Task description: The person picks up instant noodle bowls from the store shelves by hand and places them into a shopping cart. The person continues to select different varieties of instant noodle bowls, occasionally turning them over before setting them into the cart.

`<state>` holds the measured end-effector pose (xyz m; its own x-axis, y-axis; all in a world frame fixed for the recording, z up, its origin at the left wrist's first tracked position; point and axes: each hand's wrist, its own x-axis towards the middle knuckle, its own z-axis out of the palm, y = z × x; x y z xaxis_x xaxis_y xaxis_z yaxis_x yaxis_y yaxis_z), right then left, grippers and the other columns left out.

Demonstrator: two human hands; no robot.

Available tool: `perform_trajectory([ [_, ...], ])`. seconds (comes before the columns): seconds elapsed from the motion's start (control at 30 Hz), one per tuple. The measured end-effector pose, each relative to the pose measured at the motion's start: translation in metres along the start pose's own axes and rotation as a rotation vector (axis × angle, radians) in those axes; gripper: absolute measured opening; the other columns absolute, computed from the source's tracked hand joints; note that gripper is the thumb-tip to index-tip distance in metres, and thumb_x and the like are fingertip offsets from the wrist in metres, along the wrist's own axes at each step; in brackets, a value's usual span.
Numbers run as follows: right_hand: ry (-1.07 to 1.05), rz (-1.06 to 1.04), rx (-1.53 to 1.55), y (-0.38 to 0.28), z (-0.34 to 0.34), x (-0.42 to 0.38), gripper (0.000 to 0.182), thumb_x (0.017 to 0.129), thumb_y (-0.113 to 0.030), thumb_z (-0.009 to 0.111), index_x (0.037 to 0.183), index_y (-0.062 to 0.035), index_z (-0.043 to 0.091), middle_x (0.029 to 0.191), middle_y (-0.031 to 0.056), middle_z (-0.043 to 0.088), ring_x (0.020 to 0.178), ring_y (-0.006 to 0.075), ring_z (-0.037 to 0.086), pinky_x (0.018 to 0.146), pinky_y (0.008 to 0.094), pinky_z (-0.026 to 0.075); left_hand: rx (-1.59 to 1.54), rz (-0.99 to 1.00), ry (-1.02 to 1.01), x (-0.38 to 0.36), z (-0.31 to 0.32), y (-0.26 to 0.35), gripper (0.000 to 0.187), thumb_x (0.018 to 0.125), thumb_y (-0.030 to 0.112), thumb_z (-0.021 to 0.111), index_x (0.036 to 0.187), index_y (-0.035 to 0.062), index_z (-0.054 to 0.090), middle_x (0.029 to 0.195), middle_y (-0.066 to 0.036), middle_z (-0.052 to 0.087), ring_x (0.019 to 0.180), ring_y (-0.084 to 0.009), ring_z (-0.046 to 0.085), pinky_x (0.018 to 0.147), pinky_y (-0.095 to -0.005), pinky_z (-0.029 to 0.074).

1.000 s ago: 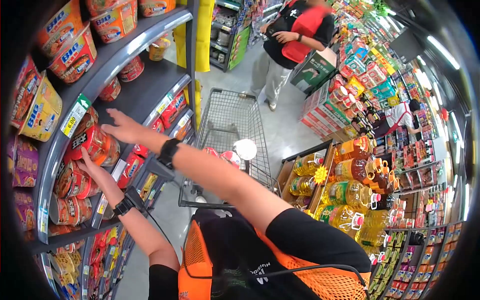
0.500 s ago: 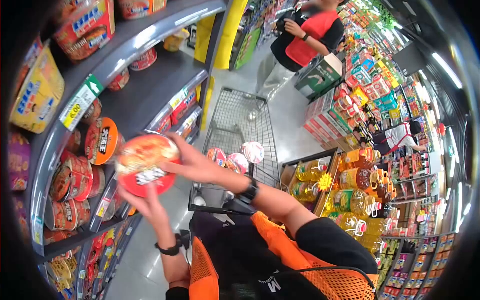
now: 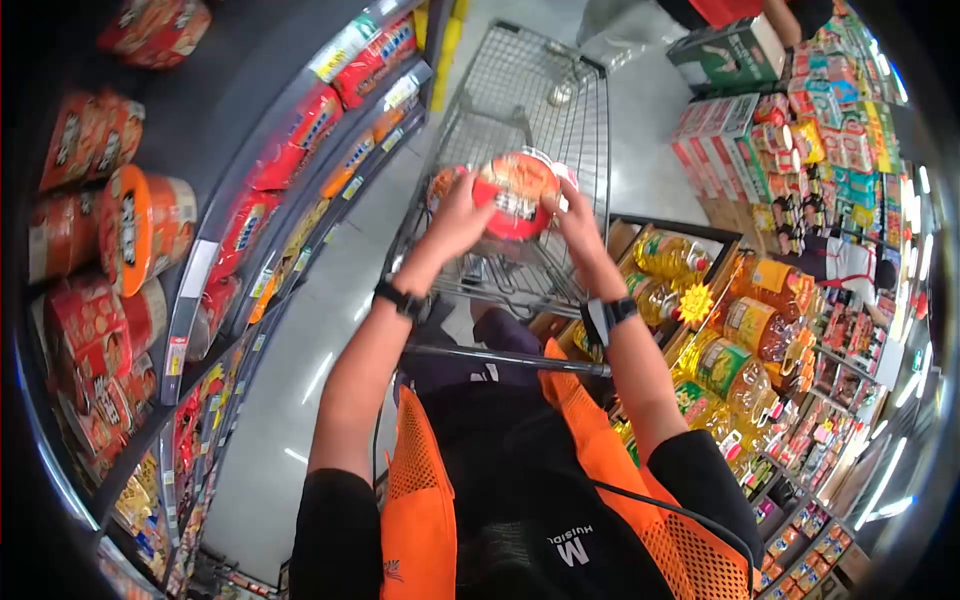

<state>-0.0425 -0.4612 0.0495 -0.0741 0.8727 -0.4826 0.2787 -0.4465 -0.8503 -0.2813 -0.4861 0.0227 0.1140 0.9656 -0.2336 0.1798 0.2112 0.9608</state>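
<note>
Between my two hands is a red instant noodle bowl [image 3: 517,190], its printed lid facing up toward me. My left hand [image 3: 459,215] grips its left side, and my right hand [image 3: 578,222] holds its right side. The bowl is above the near part of a wire shopping cart [image 3: 490,120]. Partly hidden behind it in the cart are other noodle bowls [image 3: 447,184]. The cart's handle bar [image 3: 500,358] crosses in front of my body.
Noodle bowls [image 3: 150,230] and red packets [image 3: 300,140] fill shelves on the left. Cooking oil bottles [image 3: 725,360] stand in a wooden display at right. Stacked cartons [image 3: 718,145] and a person in red [image 3: 725,10] are beyond the cart.
Both hands have carried the noodle bowl from beside the left shelf rightward to over the cart. My left hand has shifted to its left side, my right to its right. The view has turned.
</note>
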Motion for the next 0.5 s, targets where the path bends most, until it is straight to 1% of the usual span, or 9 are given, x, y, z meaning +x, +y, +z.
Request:
perform_trajectory([
  [0.03, 0.045, -0.168, -0.108, 0.009, -0.009, 0.031, 0.052, 0.102, -0.02, 0.068, 0.148, 0.0004, 0.054, 0.132, 0.0111, 0.067, 0.11, 0.0173, 0.067, 0.089, 0.0329, 0.058, -0.026, -0.025, 0.021, 0.025, 0.007, -0.016, 0.05, 0.096, 0.017, 0.067, 0.139, -0.0008, 0.05, 0.128, -0.02, 0.065, 0.123, -0.0281, 0.062, 0.108, -0.0385, 0.047],
  [0.07, 0.086, -0.333, -0.217, 0.018, -0.015, 0.06, 0.052, 0.101, -0.018, 0.069, 0.148, 0.0004, 0.054, 0.131, 0.013, 0.069, 0.105, 0.0189, 0.069, 0.088, 0.0355, 0.059, 0.01, -0.024, 0.029, 0.048, 0.004, -0.017, 0.049, 0.094, 0.019, 0.066, 0.137, 0.0002, 0.054, 0.13, -0.026, 0.066, 0.125, -0.0387, 0.063, 0.105, -0.0439, 0.049],
  [0.13, 0.046, -0.357, -0.076, -0.008, -0.013, 0.094, 0.05, 0.101, -0.019, 0.068, 0.147, -0.0022, 0.056, 0.13, 0.0158, 0.071, 0.105, 0.0222, 0.071, 0.091, 0.0381, 0.058, -0.042, 0.024, 0.151, 0.091, 0.007, -0.03, 0.047, 0.094, 0.019, 0.065, 0.135, -0.0001, 0.054, 0.129, -0.026, 0.067, 0.125, -0.0393, 0.064, 0.105, -0.0445, 0.049],
  [0.2, 0.058, -0.478, -0.175, -0.009, -0.013, 0.136, 0.048, 0.1, -0.018, 0.066, 0.145, -0.0059, 0.059, 0.127, 0.0189, 0.072, 0.105, 0.028, 0.073, 0.09, 0.0387, 0.058, 0.044, 0.053, 0.232, 0.12, 0.008, -0.027, 0.055, 0.093, 0.017, 0.067, 0.14, -0.0046, 0.049, 0.134, -0.028, 0.063, 0.129, -0.0402, 0.06, 0.11, -0.0441, 0.046],
  [0.27, 0.061, -0.448, -0.234, 0.008, -0.009, 0.178, 0.047, 0.099, -0.018, 0.066, 0.144, -0.0084, 0.06, 0.124, 0.0207, 0.072, 0.104, 0.0312, 0.074, 0.091, 0.0391, 0.058, 0.089, 0.0, 0.325, 0.148, 0.019, -0.053, 0.059, 0.094, 0.013, 0.068, 0.145, -0.0029, 0.045, 0.138, -0.023, 0.061, 0.129, -0.0304, 0.06, 0.11, -0.0403, 0.046],
  [0.33, 0.056, -0.357, -0.366, 0.026, -0.005, 0.201, 0.048, 0.095, -0.019, 0.066, 0.141, -0.0058, 0.06, 0.12, 0.0259, 0.07, 0.108, 0.0392, 0.071, 0.094, 0.043, 0.056, 0.107, -0.01, 0.273, 0.172, 0.033, -0.107, 0.066, 0.091, 0.011, 0.069, 0.149, -0.0039, 0.041, 0.14, -0.023, 0.059, 0.131, -0.0301, 0.059, 0.112, -0.0398, 0.044],
  [0.4, 0.099, -0.487, -0.563, 0.085, 0.003, 0.249, 0.051, 0.094, -0.021, 0.066, 0.14, 0.0, 0.058, 0.123, 0.0299, 0.067, 0.114, 0.0443, 0.066, 0.099, 0.0481, 0.054, 0.159, -0.113, 0.237, 0.187, 0.045, -0.133, 0.067, 0.089, 0.009, 0.07, 0.149, -0.0039, 0.041, 0.139, -0.022, 0.06, 0.131, -0.03, 0.059, 0.112, -0.0395, 0.044],
  [0.43, 0.09, -0.455, -0.583, 0.099, 0.009, 0.259, 0.051, 0.094, -0.021, 0.065, 0.138, 0.0024, 0.057, 0.125, 0.0317, 0.065, 0.117, 0.046, 0.064, 0.102, 0.0497, 0.052, 0.146, -0.132, 0.195, 0.2, 0.053, -0.172, 0.071, 0.088, 0.01, 0.071, 0.149, -0.0042, 0.039, 0.139, -0.023, 0.06, 0.132, -0.0306, 0.058, 0.113, -0.0399, 0.044],
  [0.5, -0.005, -0.389, -0.58, 0.131, 0.018, 0.269, 0.051, 0.093, -0.021, 0.064, 0.136, 0.005, 0.055, 0.127, 0.034, 0.063, 0.122, 0.0479, 0.061, 0.105, 0.0514, 0.049, 0.228, -0.304, 0.04, 0.209, 0.058, -0.191, 0.091, 0.081, 0.015, 0.074, 0.156, -0.007, 0.029, 0.144, -0.033, 0.055, 0.136, -0.0442, 0.055, 0.11, -0.0454, 0.047],
])
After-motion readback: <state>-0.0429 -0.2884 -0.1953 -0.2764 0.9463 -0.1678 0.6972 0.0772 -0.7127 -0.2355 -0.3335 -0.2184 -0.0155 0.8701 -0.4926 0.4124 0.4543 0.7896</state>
